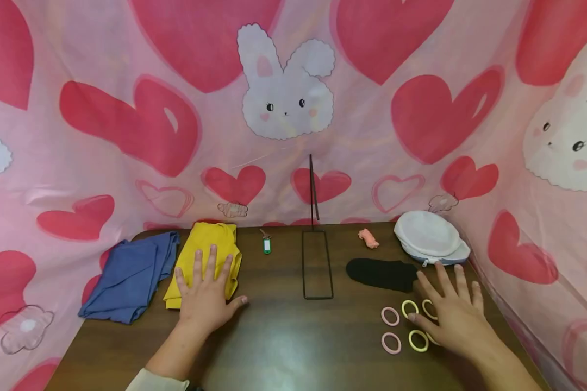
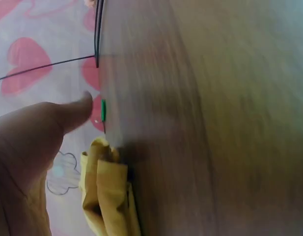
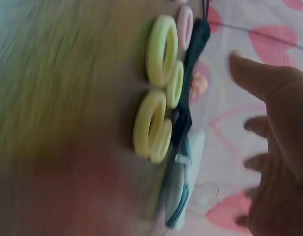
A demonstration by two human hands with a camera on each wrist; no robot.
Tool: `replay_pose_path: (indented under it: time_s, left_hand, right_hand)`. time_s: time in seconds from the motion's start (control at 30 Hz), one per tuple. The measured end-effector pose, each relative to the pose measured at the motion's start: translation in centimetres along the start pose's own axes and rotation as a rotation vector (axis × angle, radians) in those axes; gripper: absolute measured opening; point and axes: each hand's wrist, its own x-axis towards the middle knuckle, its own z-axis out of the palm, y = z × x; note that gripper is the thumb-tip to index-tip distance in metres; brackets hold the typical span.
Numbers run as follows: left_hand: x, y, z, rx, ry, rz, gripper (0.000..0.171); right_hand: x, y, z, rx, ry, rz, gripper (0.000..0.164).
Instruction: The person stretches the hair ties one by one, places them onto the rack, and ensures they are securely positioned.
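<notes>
With fingers spread, my left hand (image 1: 206, 304) hovers palm down over the near part of a folded yellow cloth (image 1: 210, 239) in the head view. My right hand (image 1: 456, 320), also spread and holding nothing, is above several hair ties: yellow ones (image 1: 418, 332) partly hidden by it and two pink ones (image 1: 391, 308) to its left. Just beyond its fingertips lie a black sock (image 1: 381, 273) and a white zippered pouch (image 1: 428, 233). In the left wrist view the thumb stands apart from the yellow cloth (image 2: 111, 191).
A folded blue cloth (image 1: 127, 279) lies at the far left of the brown table (image 1: 274, 347). A black wire stand (image 1: 304, 266) rises at the middle back, between a green key tag (image 1: 267, 245) and a small coral-pink item (image 1: 369, 238). A heart-patterned curtain (image 1: 283, 179) encloses the table.
</notes>
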Motion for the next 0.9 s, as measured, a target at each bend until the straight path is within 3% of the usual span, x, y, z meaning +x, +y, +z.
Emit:
replay_pose_path:
  time_s: [0.37,0.6,0.77,0.9]
  left_hand:
    - [1.3,3.2,0.6,-0.128,-0.006,0.074,0.089]
    - [2.3,5.9,1.0,-0.274,-0.033,0.142,0.071]
    - [3.0,7.4,1.6,-0.328,-0.056,0.209,0.066]
    - [3.5,8.4,2.4,-0.351,-0.089,0.246,0.062]
  right_hand:
    - [-2.0,3.0,1.1,0.121,0.072,-0.167,0.059]
    - [-2.4,3.6,1.4,0.141,0.073,-0.201,0.055]
    - [-2.7,4.0,1.2,0.137,-0.013,-0.179,0.057]
    - [-2.9,4.5,1.7,0.143,-0.032,-0.205,0.054]
